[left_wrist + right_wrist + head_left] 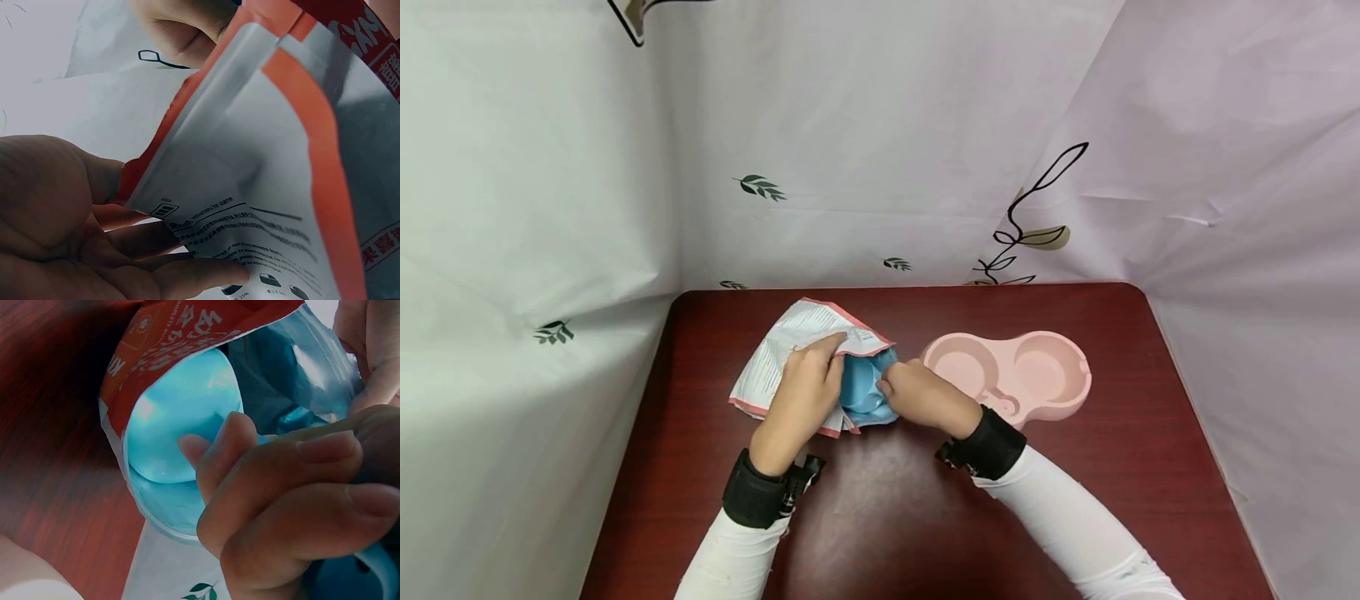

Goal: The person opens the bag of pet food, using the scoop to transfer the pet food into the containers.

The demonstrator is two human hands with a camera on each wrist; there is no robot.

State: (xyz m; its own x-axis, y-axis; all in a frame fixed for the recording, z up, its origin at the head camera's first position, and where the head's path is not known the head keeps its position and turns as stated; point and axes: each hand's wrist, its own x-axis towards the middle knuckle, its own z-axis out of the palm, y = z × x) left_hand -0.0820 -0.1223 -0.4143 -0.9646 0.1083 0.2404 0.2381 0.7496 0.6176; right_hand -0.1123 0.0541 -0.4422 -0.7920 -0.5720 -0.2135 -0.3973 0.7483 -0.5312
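Observation:
A white-and-red printed pouch lies on the table, its mouth gaping toward the right and showing a bluish inside. My left hand grips the pouch at the upper edge of its mouth; in the left wrist view the thumb and fingers pinch the red-trimmed rim. My right hand is at the opening with curled fingers around the handle of a blue scoop. The scoop's rounded bowl sits inside the pouch mouth, and a looped handle end shows below the fingers. The pouch's contents are mostly hidden.
Just right of the pouch, partly behind my right hand, stands a pink double bowl with two round wells. The dark red-brown table ends at a patterned white cloth behind and on both sides.

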